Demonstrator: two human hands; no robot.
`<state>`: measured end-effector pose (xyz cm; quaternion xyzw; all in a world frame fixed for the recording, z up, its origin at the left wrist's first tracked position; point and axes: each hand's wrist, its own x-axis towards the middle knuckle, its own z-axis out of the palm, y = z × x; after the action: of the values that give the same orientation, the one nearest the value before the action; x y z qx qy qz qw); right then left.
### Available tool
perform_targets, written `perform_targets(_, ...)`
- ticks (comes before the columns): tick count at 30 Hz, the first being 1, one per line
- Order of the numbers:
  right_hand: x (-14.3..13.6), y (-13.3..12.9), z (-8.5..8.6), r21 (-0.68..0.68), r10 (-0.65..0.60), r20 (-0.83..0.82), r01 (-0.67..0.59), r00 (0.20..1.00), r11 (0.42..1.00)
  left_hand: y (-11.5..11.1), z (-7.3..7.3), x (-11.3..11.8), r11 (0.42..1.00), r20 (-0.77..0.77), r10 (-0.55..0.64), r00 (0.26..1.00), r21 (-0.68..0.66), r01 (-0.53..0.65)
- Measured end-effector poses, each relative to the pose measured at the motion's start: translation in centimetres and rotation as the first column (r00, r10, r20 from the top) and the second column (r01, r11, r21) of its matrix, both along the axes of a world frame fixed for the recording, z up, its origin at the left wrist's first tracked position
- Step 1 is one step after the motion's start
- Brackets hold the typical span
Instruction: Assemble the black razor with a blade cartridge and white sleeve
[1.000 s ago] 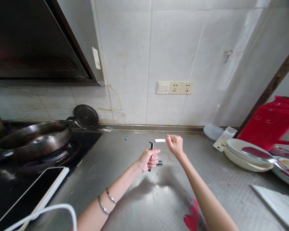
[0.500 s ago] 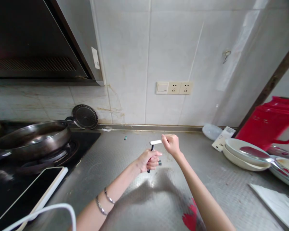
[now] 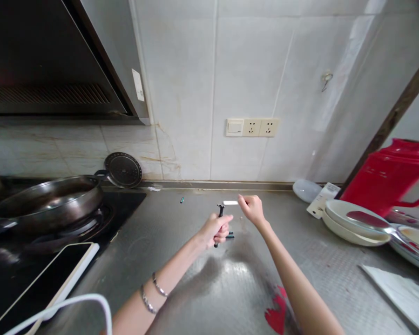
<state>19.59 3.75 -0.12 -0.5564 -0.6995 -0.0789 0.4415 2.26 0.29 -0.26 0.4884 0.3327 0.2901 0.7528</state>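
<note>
Head view: my left hand (image 3: 217, 231) clamps a slim black stick (image 3: 221, 211), my right hand (image 3: 253, 209) a white bar (image 3: 230, 203), crosswise beside the stick's tip.

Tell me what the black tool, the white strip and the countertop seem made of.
Black tool in the left hand: perhaps smooth plastic, being dark; too small to be sure. White strip in the right hand: possibly smooth plastic, being evenly white. Countertop: probably stainless steel, softly shiny, from its grey sheen and fine pattern.
</note>
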Motion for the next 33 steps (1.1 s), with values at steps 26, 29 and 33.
perform_targets(26,-1.6,-0.2,-0.6,0.207,-0.241,0.271,0.188,0.932,0.96,2.1,-2.8,0.3,0.886,-0.238,0.46,0.855,0.179,-0.427)
perform_targets(29,-0.8,0.0,-0.9,0.217,-0.272,0.248,0.221,0.93,0.951,2.3,-2.7,0.1,0.883,-0.241,0.467,0.85,0.181,-0.434)
perform_targets(33,-1.7,-0.2,-0.5,0.226,-0.257,0.233,0.205,0.938,0.952,2.3,-2.9,0.2,0.879,-0.275,0.475,0.836,0.186,-0.438)
